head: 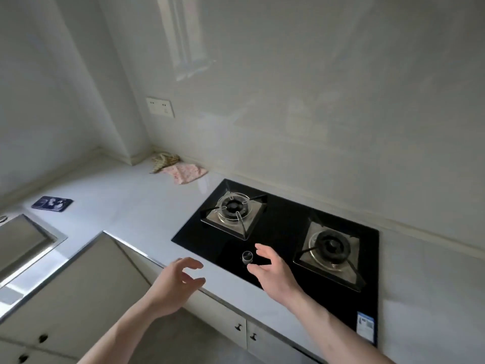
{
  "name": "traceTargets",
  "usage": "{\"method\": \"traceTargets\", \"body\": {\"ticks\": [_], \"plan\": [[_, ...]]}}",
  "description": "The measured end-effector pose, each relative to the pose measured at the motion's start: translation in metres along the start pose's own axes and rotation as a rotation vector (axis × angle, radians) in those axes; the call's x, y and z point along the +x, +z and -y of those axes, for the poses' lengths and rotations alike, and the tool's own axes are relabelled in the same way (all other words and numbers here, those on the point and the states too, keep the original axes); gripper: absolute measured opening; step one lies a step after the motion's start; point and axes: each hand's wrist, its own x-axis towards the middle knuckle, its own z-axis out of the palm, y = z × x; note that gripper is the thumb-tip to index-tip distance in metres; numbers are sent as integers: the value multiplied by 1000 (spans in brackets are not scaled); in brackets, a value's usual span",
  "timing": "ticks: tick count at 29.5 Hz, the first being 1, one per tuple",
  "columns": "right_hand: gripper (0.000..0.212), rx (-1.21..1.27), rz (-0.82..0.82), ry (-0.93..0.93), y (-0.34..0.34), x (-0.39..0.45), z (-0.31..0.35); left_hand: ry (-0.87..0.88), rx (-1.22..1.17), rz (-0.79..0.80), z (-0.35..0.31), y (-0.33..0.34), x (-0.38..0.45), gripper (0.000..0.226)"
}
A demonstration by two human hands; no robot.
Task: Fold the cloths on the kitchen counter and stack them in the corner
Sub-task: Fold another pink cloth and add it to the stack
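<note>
1. Looking down on a pale kitchen counter (126, 206) wrapping an L-shaped corner, grey walls rising behind, a double wall socket (160, 106) above the bend.
2. Spotting the cloths far off in that corner: a tan patterned cloth (164, 160) bunched right against the wall, a pink dotted cloth (185, 172) lying just beside and touching it, spilling toward the hob.
3. Judging both as loosely crumpled rather than neatly folded, so likely waiting to be squared up and stacked where they already lie.
4. Hovering the left hand (174, 281) over the counter's front edge, fingers spread and softly curved, gripping nothing.
5. Floating the right hand (270, 269) above the black gas hob (278, 224), palm turned inward, fingers relaxed and apart, holding nothing either; sitting close to the hob knob (247, 256) but not visibly touching it.
6. Reading both arms as stretched forward, palms facing each other, probably reaching toward the corner, well apart from the cloths for now.
7. Noting a steel sink (26, 240) at the left edge and a dark blue card-like item (52, 204) lying flat beyond it, away from the cloths.
8. Watching the near burner (233, 206), sitting between hands and cloths: a reach across calling for care.
</note>
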Motion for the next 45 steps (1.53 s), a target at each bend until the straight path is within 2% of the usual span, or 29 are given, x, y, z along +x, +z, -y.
{"method": "traceTargets", "body": {"ticks": [4,11,20,25,31,34,40,45], "plan": [[60,-63,131,-62,52,15,34,-29,-55,-106,38,-40,-24,21],[56,-94,215,-115,125,71,84,-134,-99,-241,106,-99,-27,20],[52,-86,281,-63,205,178,118,-237,-38,-300,186,-191,23,22],[47,-111,314,-74,243,237,152,-248,-7,-325,204,-239,73,23],[45,-120,307,-104,260,280,176,-193,-6,-233,208,-254,140,25],[44,-126,258,-99,249,302,183,-165,33,-136,207,-261,193,25],[45,-117,86,-7,224,332,180,-63,176,57,214,-263,318,30],[47,-132,-95,89,228,348,180,-22,365,262,240,-250,410,47]]}}
